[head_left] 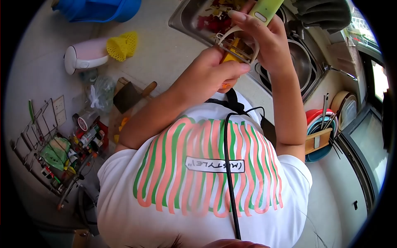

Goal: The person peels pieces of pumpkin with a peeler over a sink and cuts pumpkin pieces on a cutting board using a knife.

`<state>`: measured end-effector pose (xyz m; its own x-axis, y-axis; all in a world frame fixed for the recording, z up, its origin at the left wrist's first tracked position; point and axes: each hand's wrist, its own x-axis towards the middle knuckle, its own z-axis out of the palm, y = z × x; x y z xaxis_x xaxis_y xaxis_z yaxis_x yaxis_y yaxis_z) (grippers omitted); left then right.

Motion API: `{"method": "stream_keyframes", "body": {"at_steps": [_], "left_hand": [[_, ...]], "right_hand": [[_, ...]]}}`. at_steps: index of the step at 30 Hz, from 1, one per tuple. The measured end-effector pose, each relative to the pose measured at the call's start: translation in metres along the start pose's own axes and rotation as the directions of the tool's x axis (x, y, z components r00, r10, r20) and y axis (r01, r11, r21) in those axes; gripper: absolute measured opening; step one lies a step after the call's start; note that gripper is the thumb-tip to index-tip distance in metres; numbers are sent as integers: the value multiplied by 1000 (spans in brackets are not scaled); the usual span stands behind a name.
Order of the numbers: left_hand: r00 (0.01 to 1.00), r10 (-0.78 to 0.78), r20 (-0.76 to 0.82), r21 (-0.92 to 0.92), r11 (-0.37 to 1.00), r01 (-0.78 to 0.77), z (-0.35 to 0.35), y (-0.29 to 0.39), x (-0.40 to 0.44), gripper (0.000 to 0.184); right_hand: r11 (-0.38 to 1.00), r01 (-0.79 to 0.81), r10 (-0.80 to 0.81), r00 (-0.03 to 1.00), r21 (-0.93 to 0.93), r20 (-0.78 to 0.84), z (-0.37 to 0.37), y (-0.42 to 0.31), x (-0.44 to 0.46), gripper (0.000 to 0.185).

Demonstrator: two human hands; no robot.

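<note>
Above the edge of the steel sink (178, 25), my right hand (266, 39) is closed around the green handle of a peeler (266, 9). Its white frame and metal blade lie against a yellow-orange vegetable (231, 54), whose exact kind I cannot tell. My left hand (213, 72) grips that vegetable from the near side, and an orange bit of it shows below the fingers. Most of the vegetable is hidden by the hands and the peeler. Red and yellow peelings (209, 22) lie in the sink beyond my hands.
A cleaver (127, 98) lies on a wooden board left of my arm. Further left are a pink-and-white appliance (84, 56), yellow foam netting (122, 46), a blue container (103, 10) and a wire rack (31, 142). Stacked bowls (316, 155) and a metal basin (304, 68) are at right.
</note>
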<state>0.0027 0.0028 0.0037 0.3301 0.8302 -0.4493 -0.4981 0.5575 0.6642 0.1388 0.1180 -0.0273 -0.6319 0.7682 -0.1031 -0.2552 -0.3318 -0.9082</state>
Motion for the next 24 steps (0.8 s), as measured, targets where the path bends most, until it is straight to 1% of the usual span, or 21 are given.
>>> {"method": "stream_keyframes", "body": {"at_steps": [1, 4, 5, 7, 8, 11, 12, 13, 15, 18, 21, 24], "left_hand": [[1000, -10, -1, -15, 1000, 10, 0, -1, -1, 12], [1000, 0, -15, -12, 1000, -1, 5, -1, -6, 13], [1000, 10, -21, -6, 1000, -10, 7, -1, -8, 13], [1000, -22, -21, -20, 1000, 22, 3, -1, -8, 10], [999, -35, -22, -26, 999, 35, 1, -1, -8, 9], [999, -50, 3, -47, 998, 50, -8, -3, -2, 10], [999, -37, 11, -38, 999, 37, -9, -3, -1, 9], [1000, -24, 20, -29, 999, 25, -10, -3, -1, 9], [1000, 9, 24, -26, 1000, -8, -11, -4, -1, 9], [998, 66, 14, -37, 997, -66, -12, -6, 0, 10], [994, 108, 8, -45, 993, -108, -16, -7, 2, 11], [990, 138, 10, -55, 989, -137, -20, -6, 3, 12]], "right_hand": [[1000, 2, -2, 1000, -23, 27, -2, 1, 2, 26], [994, -50, 47, 998, 92, 28, -1, 6, -1, 23], [995, -78, 80, 997, 57, -19, 3, 3, -1, 22], [990, -139, 137, 984, -12, -116, 15, -8, 0, 20], [985, -167, 173, 972, 54, -161, 20, -8, 3, 17], [963, -212, 226, 972, 168, -64, 3, 14, 9, 15], [963, -208, 231, 966, 172, -121, 11, 13, 11, 16], [972, -194, 209, 972, 131, -111, 8, 16, 11, 15], [986, -161, 164, 982, 47, -89, 1, 21, 11, 22], [988, -131, 137, 988, 85, -77, 7, 16, 14, 24], [982, -144, 156, 983, 120, -94, 6, 19, 16, 24], [998, -36, 43, 989, 52, -141, 10, 25, 18, 28]]}}
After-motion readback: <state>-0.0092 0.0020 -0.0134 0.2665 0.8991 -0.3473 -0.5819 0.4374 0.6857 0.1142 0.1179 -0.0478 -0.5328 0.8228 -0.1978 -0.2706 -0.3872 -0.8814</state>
